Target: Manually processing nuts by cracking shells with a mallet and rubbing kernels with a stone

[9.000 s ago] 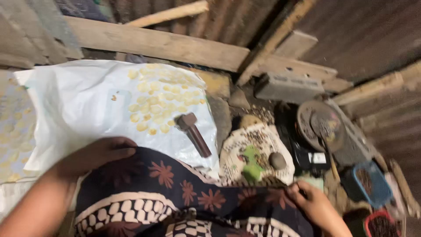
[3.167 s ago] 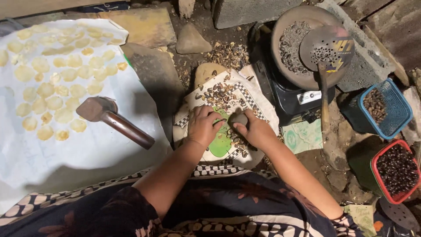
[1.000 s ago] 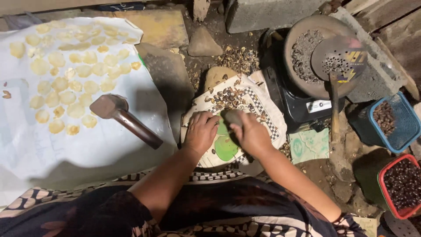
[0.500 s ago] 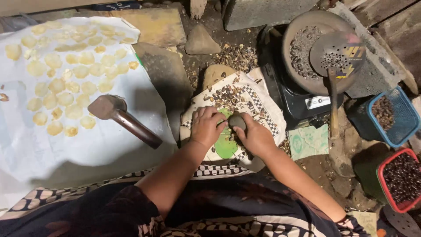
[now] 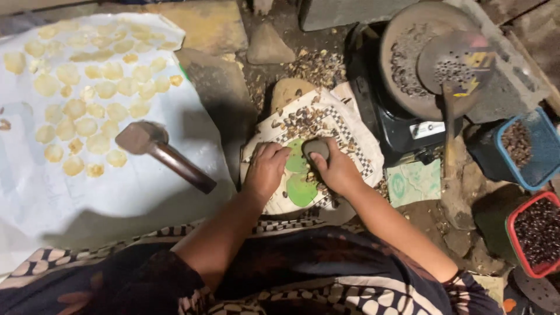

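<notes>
A single head-worn camera looks almost straight down from above the person's lap, close in. The printed mat (image 5: 350, 125) sits mid-frame on the ground, the white sheet (image 5: 52, 192) fills the left, and the stove (image 5: 408, 131) and baskets (image 5: 539, 169) line the right edge.

Dirt floor (image 5: 431, 216): white sheet (image 5: 64, 192), patterned cloth (image 5: 350, 131), stones (image 5: 268, 46), black stove (image 5: 402, 131), baskets (image 5: 539, 160)

Two baskets (image 5: 525, 149), one mallet (image 5: 157, 151)
</notes>
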